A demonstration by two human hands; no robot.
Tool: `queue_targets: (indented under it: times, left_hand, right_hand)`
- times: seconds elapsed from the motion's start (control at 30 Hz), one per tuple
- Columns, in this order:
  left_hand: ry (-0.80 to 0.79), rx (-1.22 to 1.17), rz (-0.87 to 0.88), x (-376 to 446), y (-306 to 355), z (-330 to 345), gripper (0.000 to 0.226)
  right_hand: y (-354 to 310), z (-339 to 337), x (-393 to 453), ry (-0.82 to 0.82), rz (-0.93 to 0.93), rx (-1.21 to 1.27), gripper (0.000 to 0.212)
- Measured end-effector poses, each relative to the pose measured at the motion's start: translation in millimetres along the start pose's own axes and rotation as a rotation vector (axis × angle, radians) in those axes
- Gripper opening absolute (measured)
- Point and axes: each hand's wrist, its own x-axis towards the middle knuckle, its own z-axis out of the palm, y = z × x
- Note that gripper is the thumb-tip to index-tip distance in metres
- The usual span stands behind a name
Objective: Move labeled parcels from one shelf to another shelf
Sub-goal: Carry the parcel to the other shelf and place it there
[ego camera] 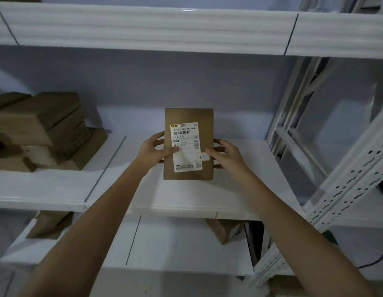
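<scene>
Currently, head view: the labeled parcel (189,144) sits at frame centre, held above the middle shelf (207,196), label facing the person. The left hand (153,150) grasps its 9 o'clock edge; the right hand (226,155) grasps its 3 o'clock edge, thumb on the label. Stacked parcels (42,131) occupy the shelf at 9 o'clock. Judged step: placement. Keep both grips level, lower the parcel flat onto bare shelf, label upward, well apart from the stack, then release.

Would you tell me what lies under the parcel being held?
The white middle shelf is below the parcel, held by the left hand and right hand. Whether its bottom edge touches is hidden.
</scene>
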Motion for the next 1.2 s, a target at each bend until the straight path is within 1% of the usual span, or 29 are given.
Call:
queue_targets:
  times: [0.07, 0.2, 0.27, 0.4, 0.5, 0.63, 0.73, 0.8, 0.87, 0.97, 1.1, 1.13, 1.2]
  left_hand:
    - [0.023, 0.015, 0.031, -9.0, -1.7, -16.4, 0.07]
    - [0.148, -0.003, 0.026, -36.1, -7.8, -70.3, 0.069]
    - [0.217, -0.006, 0.037, -52.4, -12.4, -104.7, 0.07]
    - [0.325, 0.059, 0.072, -92.7, -19.4, -178.0, 0.068]
    - [0.393, 0.099, 0.092, -122.2, -23.1, -235.1, 0.07]
    - [0.458, 0.156, 0.147, -163.0, -19.3, -309.8, 0.072]
    - [0.463, 0.199, 0.206, -187.2, -4.7, -358.1, 0.071]
    - [0.457, 0.209, 0.26, -198.0, 11.5, -383.9, 0.066]
    - [0.463, 0.205, 0.315, -204.6, 31.9, -404.4, 0.064]
    - [0.449, 0.19, 0.396, -210.0, 69.5, -428.2, 0.072]
    - [0.43, 0.166, 0.559, -197.8, 125.9, -450.6, 0.075]
    - [0.429, 0.169, 0.6, -191.9, 141.7, -454.3, 0.074]
    - [0.431, 0.206, 0.691, -175.4, 173.9, -462.2, 0.063]
  right_hand:
    - [-2.9, 14.8, -2.2, 0.004, -0.03, 0.033, 0.048]
    - [-13.1, 69.3, -5.3, -0.086, -0.074, 0.03, 0.049]
    - [-21.0, 103.6, -11.1, -0.137, -0.105, 0.031, 0.048]
    - [-36.9, 178.7, -33.4, -0.227, -0.149, 0.052, 0.043]
    - [-52.5, 234.7, -55.4, -0.265, -0.206, 0.059, 0.036]
    - [-78.9, 303.9, -92.9, -0.276, -0.282, 0.072, 0.037]
    - [-106.7, 342.5, -124.9, -0.259, -0.333, 0.08, 0.046]
    - [-129.1, 359.5, -144.3, -0.234, -0.379, 0.077, 0.049]
    - [-155.7, 368.1, -159.0, -0.197, -0.448, 0.066, 0.046]
    - [-200.5, 370.7, -171.5, -0.112, -0.562, 0.019, 0.041]
    - [-260.9, 368.6, -170.1, -0.009, -0.717, 0.026, 0.035]
    - [-277.3, 368.0, -165.0, 0.024, -0.749, 0.028, 0.034]
    - [-311.5, 367.2, -150.8, 0.083, -0.83, 0.011, 0.035]
